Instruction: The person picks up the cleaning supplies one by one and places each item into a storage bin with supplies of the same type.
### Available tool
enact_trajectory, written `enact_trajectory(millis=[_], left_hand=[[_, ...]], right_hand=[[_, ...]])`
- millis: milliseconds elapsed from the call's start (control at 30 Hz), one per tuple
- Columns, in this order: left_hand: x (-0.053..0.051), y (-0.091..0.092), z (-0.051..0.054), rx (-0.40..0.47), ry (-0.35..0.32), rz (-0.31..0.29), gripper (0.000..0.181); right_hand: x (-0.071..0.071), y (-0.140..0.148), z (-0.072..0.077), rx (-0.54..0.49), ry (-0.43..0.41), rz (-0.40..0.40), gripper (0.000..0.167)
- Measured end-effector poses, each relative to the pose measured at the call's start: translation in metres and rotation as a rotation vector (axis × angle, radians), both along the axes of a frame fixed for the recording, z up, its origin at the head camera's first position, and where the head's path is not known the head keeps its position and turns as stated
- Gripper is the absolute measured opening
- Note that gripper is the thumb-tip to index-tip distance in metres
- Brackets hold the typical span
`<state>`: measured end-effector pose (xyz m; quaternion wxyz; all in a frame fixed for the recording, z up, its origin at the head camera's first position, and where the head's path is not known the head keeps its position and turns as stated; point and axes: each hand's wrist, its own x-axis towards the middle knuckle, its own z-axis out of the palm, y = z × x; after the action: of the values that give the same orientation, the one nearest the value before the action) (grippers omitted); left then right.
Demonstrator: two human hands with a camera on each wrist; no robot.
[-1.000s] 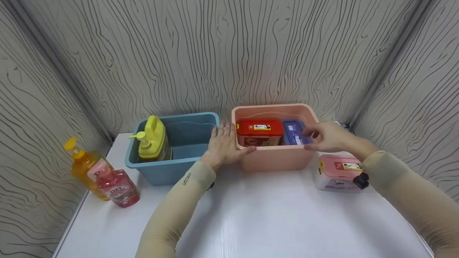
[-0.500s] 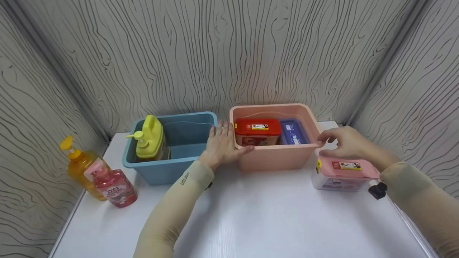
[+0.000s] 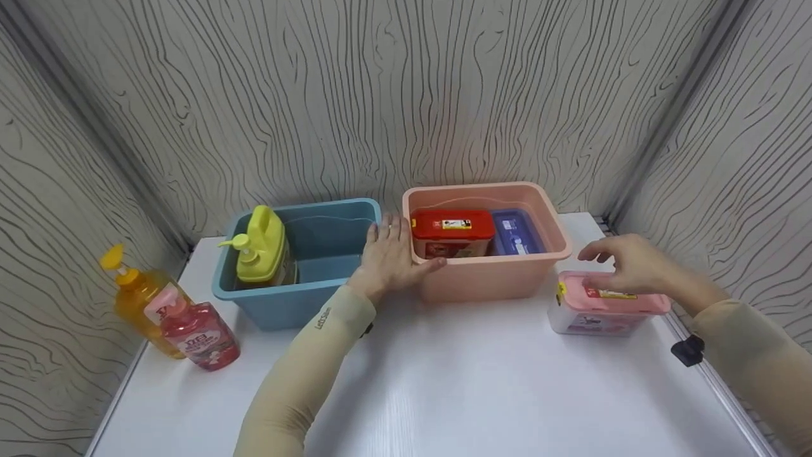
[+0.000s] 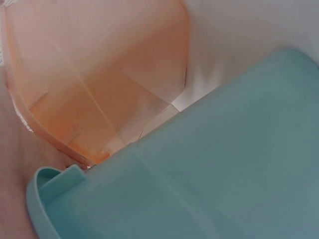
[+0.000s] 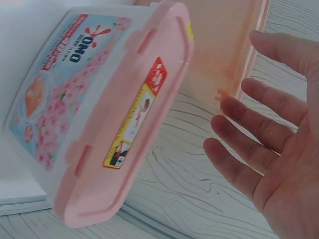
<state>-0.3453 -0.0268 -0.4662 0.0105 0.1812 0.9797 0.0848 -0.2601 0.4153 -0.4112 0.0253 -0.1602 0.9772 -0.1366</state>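
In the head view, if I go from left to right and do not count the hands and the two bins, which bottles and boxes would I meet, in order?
Orange bottle → red bottle → yellow jug → red box → blue box → pink box.

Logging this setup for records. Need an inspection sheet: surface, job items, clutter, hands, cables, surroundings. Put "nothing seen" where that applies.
Surface: white table, no spills seen.
Job items: pink bin holds red-lidded box and blue-lidded box; blue bin holds yellow jug; pink-lidded box stands on the table, right of the pink bin.
Clutter: amber pump bottle and red bottle, left of the blue bin.
Left hand: fingers straight, over the gap between bins.
Right hand: by the pink-lidded box, holding nothing.
Cables: nothing seen.
Surroundings: grain-patterned panels behind and both sides.
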Motion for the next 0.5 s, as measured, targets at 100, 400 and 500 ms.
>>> enact_trajectory(millis=[100,400,500], left_hand=[[0.000,-0.001,0.000,0.013,0.003,0.001,0.132],[0.000,-0.001,-0.001,0.016,-0.001,0.001,0.132],[0.000,0.000,-0.001,0.019,-0.001,0.001,0.132]], right_hand=[[0.003,0.006,-0.005,-0.009,-0.011,-0.017,0.046],[0.013,0.021,-0.016,-0.026,-0.037,-0.034,0.050],[0.017,0.029,-0.020,-0.008,-0.028,-0.031,0.052]])
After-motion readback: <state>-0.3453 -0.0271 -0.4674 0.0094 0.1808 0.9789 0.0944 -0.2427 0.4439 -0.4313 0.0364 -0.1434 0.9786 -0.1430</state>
